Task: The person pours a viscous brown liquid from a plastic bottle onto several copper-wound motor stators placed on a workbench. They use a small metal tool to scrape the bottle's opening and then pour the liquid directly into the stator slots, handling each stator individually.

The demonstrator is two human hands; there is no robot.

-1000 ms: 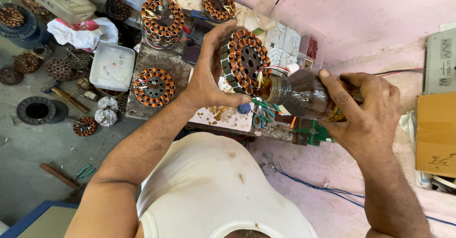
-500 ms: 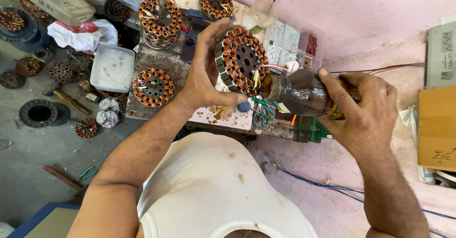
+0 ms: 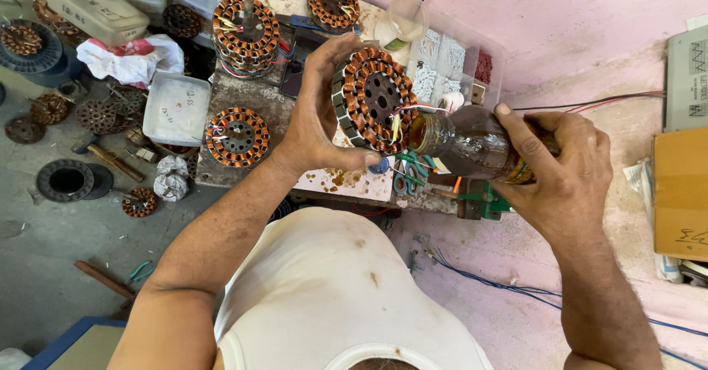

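Head view looks straight down over the person's chest at a cluttered bench. The left hand (image 3: 317,123) holds a wound stator (image 3: 375,98), copper coils around a dark slotted core, tipped on edge above the near edge of the bench, fingers curled over its top rim and thumb pressed under its lower side. The right hand (image 3: 564,171) grips a brown bottle (image 3: 468,145) lying nearly level, fingers wrapped tight about its body, its mouth touching the stator's right-hand coils where thin lead wires (image 3: 420,109) hang out.

To do this well, I judge the bottle should tilt slowly so the liquid wets the windings in a thin run, not a flood, while the left hand turns the stator to bring each coil under the mouth. Drips already stain the white sheet (image 3: 354,182) below.

Other wound stators (image 3: 237,135) (image 3: 245,27) sit toward the far left corner, beside a white tray (image 3: 177,108).
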